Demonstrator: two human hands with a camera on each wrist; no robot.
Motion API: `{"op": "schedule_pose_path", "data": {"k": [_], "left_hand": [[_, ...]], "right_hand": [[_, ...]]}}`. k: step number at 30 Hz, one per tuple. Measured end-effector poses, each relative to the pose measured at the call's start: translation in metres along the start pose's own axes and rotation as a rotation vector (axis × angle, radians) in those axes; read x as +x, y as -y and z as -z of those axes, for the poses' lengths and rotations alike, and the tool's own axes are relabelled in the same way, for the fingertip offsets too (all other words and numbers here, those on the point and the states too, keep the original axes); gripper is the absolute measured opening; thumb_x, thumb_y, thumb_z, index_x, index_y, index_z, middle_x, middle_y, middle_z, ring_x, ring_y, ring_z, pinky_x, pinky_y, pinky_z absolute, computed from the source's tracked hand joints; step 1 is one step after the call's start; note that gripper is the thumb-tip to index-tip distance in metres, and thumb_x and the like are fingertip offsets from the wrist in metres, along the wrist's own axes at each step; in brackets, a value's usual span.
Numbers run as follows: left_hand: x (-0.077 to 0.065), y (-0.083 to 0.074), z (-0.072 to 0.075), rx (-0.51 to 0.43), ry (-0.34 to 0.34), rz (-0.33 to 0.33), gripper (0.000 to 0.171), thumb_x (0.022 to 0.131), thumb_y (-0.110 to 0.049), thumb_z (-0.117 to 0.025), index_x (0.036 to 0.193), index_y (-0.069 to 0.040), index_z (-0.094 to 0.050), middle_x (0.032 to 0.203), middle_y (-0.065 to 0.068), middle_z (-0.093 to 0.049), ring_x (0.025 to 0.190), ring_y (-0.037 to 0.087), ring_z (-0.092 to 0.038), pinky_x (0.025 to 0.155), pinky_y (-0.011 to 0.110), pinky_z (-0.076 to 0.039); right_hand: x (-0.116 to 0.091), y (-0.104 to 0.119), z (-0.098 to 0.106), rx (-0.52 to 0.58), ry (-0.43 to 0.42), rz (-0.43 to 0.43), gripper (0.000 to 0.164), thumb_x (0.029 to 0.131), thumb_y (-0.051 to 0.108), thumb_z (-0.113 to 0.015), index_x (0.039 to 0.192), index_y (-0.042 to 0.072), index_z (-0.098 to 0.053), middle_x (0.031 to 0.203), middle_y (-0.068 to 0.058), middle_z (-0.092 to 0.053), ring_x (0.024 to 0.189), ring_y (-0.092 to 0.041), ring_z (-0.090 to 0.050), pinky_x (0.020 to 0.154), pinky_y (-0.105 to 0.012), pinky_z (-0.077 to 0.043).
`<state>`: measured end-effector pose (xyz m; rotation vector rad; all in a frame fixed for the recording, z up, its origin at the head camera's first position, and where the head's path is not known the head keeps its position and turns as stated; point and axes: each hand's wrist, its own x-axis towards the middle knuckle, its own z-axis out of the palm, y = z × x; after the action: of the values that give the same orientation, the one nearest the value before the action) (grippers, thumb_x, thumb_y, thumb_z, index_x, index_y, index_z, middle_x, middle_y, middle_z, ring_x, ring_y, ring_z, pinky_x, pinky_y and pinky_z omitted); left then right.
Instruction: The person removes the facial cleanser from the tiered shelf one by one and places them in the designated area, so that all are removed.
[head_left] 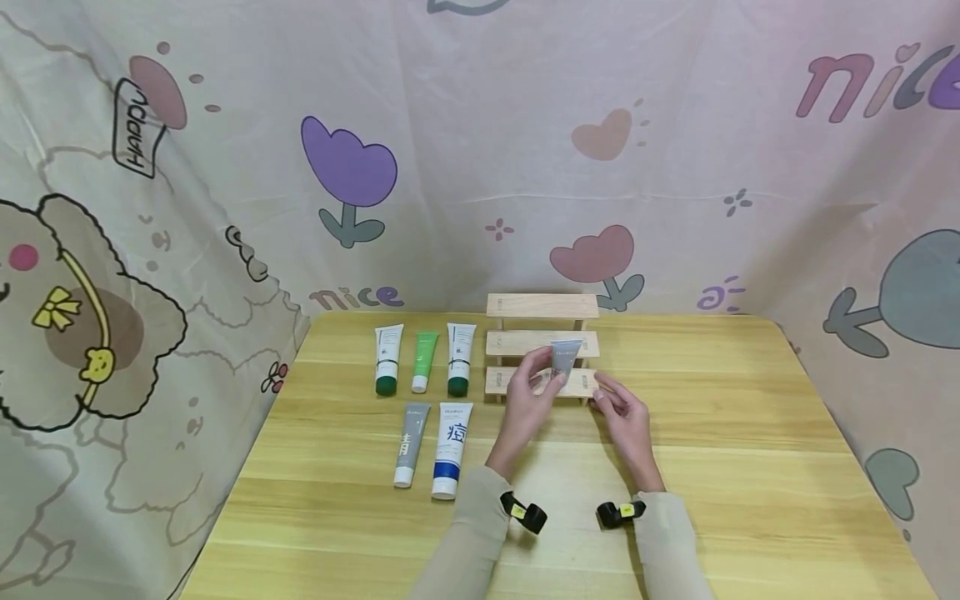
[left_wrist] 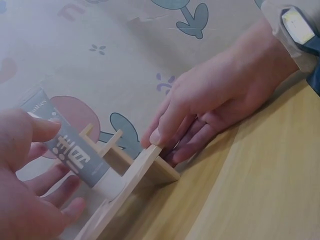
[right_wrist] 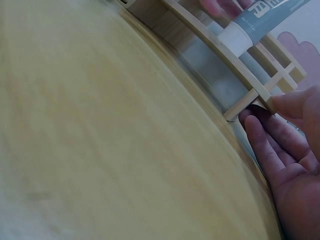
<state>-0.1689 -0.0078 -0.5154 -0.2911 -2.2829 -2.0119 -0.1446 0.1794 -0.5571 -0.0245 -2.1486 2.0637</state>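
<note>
My left hand (head_left: 527, 406) pinches a small grey squeeze tube (head_left: 566, 357) between thumb and fingers. Its white cap points down, and in the left wrist view the grey tube (left_wrist: 82, 155) leans with that cap at the lowest step of a wooden tiered rack (head_left: 542, 306). At the right end of this step, my right hand (head_left: 624, 415) grips the board's edge. Seen from the right wrist, the thumb of the right hand (right_wrist: 295, 150) lies on the board (right_wrist: 220, 55), with fingers curled underneath by the rack's leg.
Left of the rack, two white tubes with green caps (head_left: 387, 358) (head_left: 460, 358) flank a green tube (head_left: 423, 360). Nearer the front lie another grey tube (head_left: 412, 442) and a white-and-blue tube (head_left: 452, 446). A printed cloth (head_left: 465, 150) hangs behind the wooden table (head_left: 720, 400).
</note>
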Motion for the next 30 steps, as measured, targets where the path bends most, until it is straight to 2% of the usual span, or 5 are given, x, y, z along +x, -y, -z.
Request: {"op": "schedule_pose_path", "data": {"k": [7,17,24,30], "left_hand": [[0.006,0.001,-0.006,-0.032,0.025,0.013,0.050,0.095,-0.013,-0.073,0.141,-0.008,-0.056,0.134,0.014,-0.063,0.127,0.029,-0.059,0.108,0.041,-0.048],[0.008,0.004,-0.011,-0.044,-0.013,0.046,0.036,0.096,-0.005,-0.069,0.131,-0.006,-0.062,0.127,0.016,-0.066,0.121,0.030,-0.063,0.105,0.040,-0.050],[0.002,0.006,-0.005,-0.062,-0.004,0.048,0.034,0.096,-0.006,-0.070,0.129,-0.007,-0.063,0.126,0.015,-0.066,0.119,0.030,-0.064,0.102,0.037,-0.052],[-0.005,0.008,0.006,-0.072,-0.003,0.032,0.032,0.097,-0.007,-0.069,0.128,-0.007,-0.064,0.122,0.014,-0.067,0.114,0.030,-0.065,0.100,0.036,-0.054]], "right_hand": [[-0.001,0.000,0.000,0.017,0.000,0.010,0.036,0.101,0.001,-0.061,0.136,-0.008,-0.060,0.122,-0.030,-0.067,0.101,-0.028,-0.073,0.087,-0.029,-0.058],[-0.001,-0.001,0.000,0.015,0.002,0.008,0.036,0.102,0.002,-0.061,0.136,-0.009,-0.059,0.121,-0.029,-0.068,0.101,-0.032,-0.073,0.087,-0.031,-0.058],[-0.002,0.000,0.001,0.017,-0.002,-0.006,0.036,0.102,0.001,-0.060,0.136,-0.008,-0.059,0.123,-0.030,-0.066,0.106,-0.040,-0.070,0.089,-0.031,-0.057],[-0.001,0.002,0.000,0.019,0.001,0.006,0.036,0.102,0.000,-0.061,0.136,-0.009,-0.059,0.122,-0.031,-0.066,0.107,-0.047,-0.067,0.088,-0.031,-0.058]]}}
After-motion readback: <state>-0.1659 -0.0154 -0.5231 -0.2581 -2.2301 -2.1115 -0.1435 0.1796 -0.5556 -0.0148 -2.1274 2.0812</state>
